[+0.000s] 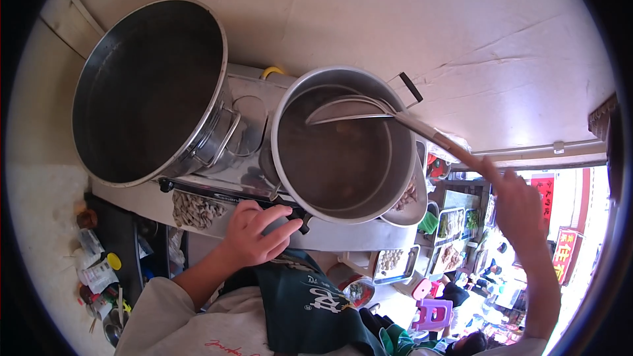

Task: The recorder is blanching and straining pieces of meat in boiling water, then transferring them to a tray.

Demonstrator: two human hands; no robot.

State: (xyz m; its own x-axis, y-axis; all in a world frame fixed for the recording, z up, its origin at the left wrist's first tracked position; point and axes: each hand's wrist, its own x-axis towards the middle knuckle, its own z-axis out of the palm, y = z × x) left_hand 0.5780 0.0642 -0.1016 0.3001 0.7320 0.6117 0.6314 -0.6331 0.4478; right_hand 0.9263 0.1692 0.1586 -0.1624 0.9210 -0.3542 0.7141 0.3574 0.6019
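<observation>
My right hand (517,207) grips the long wooden handle (440,141) of a wire-mesh strainer (351,109). The strainer's round head is tilted inside the rim of an aluminium pot (343,215), over cloudy brown liquid (336,158). My left hand (264,232) is at the pot's near side, fingers spread. Its fingertips are at a black pot handle (298,217); whether they press on it is unclear. Left of this pot stands a larger steel stockpot (217,104) holding dark liquid.
Beneath the pots is a gas stove (247,133) with a yellow hose (272,71) behind it. A crumpled cloth (198,210) lies at its front. A metal dish (418,202) holds food pieces. Beyond are food trays (395,264), a purple stool (432,314) and people outside.
</observation>
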